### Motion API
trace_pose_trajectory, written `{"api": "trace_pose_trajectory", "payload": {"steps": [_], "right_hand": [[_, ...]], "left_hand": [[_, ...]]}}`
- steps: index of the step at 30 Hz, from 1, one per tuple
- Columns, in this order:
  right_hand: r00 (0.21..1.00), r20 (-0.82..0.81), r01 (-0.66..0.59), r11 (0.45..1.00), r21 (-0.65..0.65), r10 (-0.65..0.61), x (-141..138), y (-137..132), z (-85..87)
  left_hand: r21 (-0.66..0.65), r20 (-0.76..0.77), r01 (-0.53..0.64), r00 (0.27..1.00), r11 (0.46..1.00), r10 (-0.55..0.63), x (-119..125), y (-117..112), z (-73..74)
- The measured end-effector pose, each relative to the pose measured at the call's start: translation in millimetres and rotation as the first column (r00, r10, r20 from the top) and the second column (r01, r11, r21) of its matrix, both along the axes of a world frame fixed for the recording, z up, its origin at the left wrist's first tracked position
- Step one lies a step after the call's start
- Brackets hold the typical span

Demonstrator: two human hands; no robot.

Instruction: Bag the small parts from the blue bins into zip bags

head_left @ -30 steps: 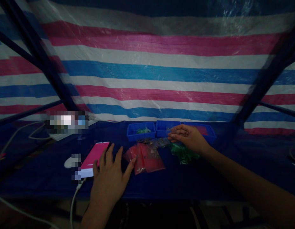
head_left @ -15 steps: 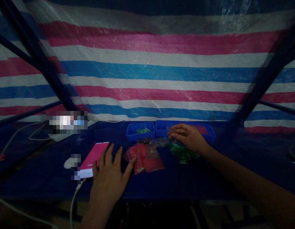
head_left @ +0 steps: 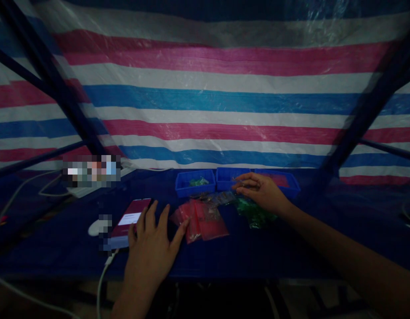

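Note:
My left hand lies open with fingers spread, its fingertips over the right edge of a phone and its thumb touching a pile of red zip bags. My right hand is held over the front of the middle blue tray, fingers bent and drawn together. Something small may be at the fingertips; it is too dark to make out. Below that hand lie green plastic bags. Clear bags with small contents lie between the red bags and the trays.
To the left stands a blue tray with small green bags, and to the right another blue tray with red bags. A white cable runs from the phone. A white mouse-like object and a power strip lie left. Dark frame bars slant up both sides.
The phone screen has gone from bright pink to a darker shade with a white box on it. Both hands have stayed almost where they were.

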State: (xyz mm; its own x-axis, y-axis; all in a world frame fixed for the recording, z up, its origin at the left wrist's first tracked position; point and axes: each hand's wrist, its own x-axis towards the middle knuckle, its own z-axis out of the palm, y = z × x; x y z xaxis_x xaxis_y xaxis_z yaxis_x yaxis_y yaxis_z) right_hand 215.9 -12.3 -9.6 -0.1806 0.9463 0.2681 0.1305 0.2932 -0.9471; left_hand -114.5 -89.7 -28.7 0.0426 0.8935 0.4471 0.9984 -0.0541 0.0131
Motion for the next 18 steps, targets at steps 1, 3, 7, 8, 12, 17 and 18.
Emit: {"api": "trace_pose_trajectory", "payload": {"steps": [1,3,7,8,12,17,18], "right_hand": [[1.000,0.007,0.007,1.000,-0.005,-0.007,0.1,0.2,-0.2],[1.000,0.025,0.016,1.000,-0.001,-0.016,0.3,0.2,-0.6],[0.997,0.081,0.006,0.999,0.037,-0.009,0.7,0.0,-1.7],[0.996,0.092,0.005,0.999,0.042,-0.009,0.9,-0.1,-2.1],[0.996,0.084,0.001,0.999,0.040,-0.004,1.0,-0.6,-3.1],[0.995,0.094,0.012,0.999,0.045,-0.016,0.2,-1.8,-1.4],[0.995,0.093,0.013,0.999,0.046,-0.017,0.0,-1.8,-1.1]], "left_hand": [[-0.003,0.002,-0.001,1.000,1.000,0.001,-0.2,0.3,0.0],[-0.007,0.003,-0.005,1.000,1.000,0.005,-0.7,0.8,0.1],[-0.014,0.002,-0.005,1.000,1.000,0.005,-1.9,1.1,0.8],[-0.013,0.002,-0.007,1.000,1.000,0.007,-2.2,1.0,1.0],[-0.011,-0.009,-0.011,1.000,1.000,0.011,-2.3,0.7,1.9],[-0.014,-0.023,-0.014,1.000,1.000,0.014,-1.6,2.0,2.4],[-0.019,-0.023,-0.016,1.000,1.000,0.016,-1.6,2.3,2.5]]}}
